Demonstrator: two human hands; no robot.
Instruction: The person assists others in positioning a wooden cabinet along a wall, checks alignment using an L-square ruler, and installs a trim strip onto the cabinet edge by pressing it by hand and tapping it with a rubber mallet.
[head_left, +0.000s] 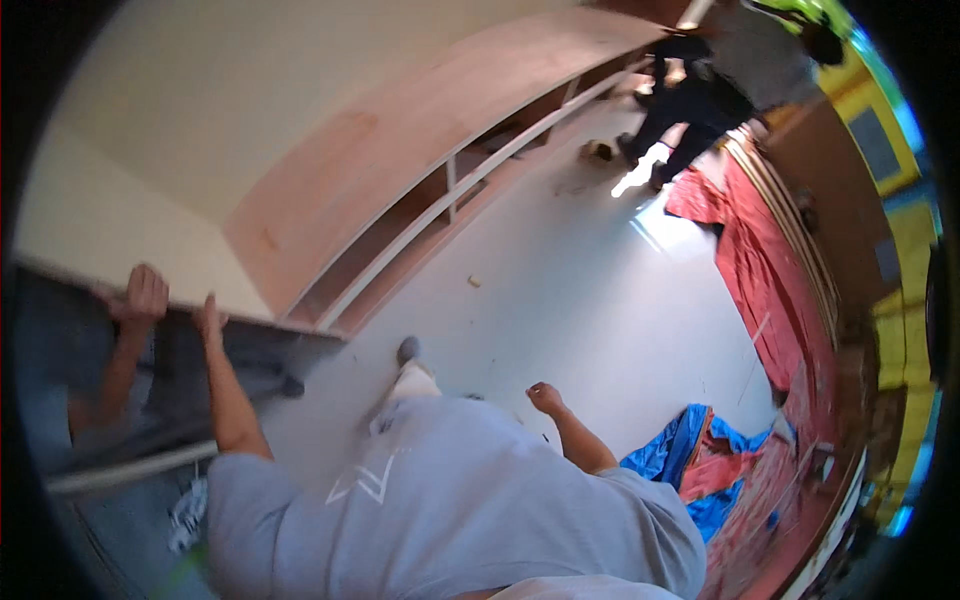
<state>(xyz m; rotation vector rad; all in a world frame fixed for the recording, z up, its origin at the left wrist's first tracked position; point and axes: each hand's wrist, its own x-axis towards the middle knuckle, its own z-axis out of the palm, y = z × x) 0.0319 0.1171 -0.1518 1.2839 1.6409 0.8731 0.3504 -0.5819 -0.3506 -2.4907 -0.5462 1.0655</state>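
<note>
While left fingers clasp the cream panel, right fingers half-curled, grip unclear

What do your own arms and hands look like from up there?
The left hand and right hand are bare, without gloves. The forearms are uncovered below short grey sleeves, part of a loose grey shirt with a white angular mark on its front.
</note>
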